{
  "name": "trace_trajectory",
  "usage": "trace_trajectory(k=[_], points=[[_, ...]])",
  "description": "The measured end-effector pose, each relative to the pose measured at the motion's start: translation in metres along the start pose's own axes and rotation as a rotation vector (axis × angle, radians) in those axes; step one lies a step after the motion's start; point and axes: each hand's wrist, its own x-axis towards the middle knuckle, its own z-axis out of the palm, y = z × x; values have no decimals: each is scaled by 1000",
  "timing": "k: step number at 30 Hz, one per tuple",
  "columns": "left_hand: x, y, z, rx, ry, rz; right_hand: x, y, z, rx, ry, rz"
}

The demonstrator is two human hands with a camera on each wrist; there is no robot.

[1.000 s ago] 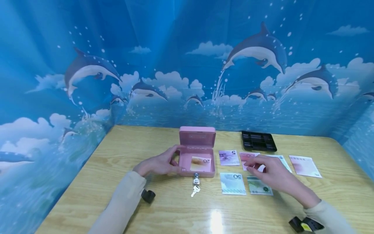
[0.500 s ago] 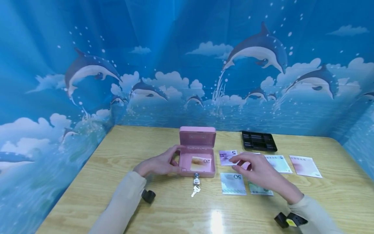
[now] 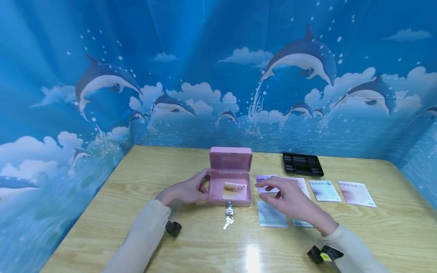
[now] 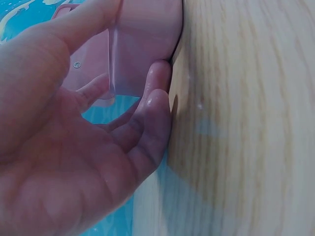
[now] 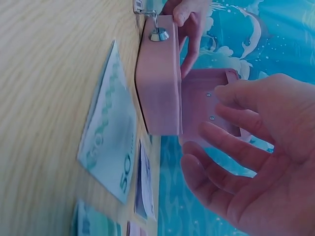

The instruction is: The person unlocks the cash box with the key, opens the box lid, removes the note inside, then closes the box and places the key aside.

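A pink cash box [image 3: 230, 161] stands with its lid raised, and a 20 banknote [image 3: 234, 191] lies inside. My left hand [image 3: 187, 189] grips the box's left side, thumb at the front rim and fingers along the side wall. A key ring with keys [image 3: 228, 223] hangs from the front lock. My right hand [image 3: 290, 197] is over the banknotes right of the box, thumb and fingers apart and bent loosely, nothing between them. Beneath it are a purple 5 banknote [image 5: 144, 182] and a folded 50 banknote [image 5: 110, 132], both partly covered in the head view.
Behind the notes sits a black compartment tray [image 3: 302, 165]. Farther right lie a pale blue banknote [image 3: 326, 190] and a pinkish one [image 3: 357, 193]. A green banknote [image 5: 96, 221] shows low in the right wrist view. A dolphin-print curtain [image 3: 218, 76] borders the table.
My right hand has moved left, from above the pink 100 banknote to above the 5 and 50 banknotes. My left hand stays on the box.
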Motion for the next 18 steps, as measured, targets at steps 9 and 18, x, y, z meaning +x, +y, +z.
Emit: trace_trajectory(k=[9, 18], points=[[-1, -1, 0, 5, 3, -4, 13, -7, 11, 34, -15, 45], [-1, 0, 0, -4, 11, -10, 26, -11, 21, 58, -31, 18]])
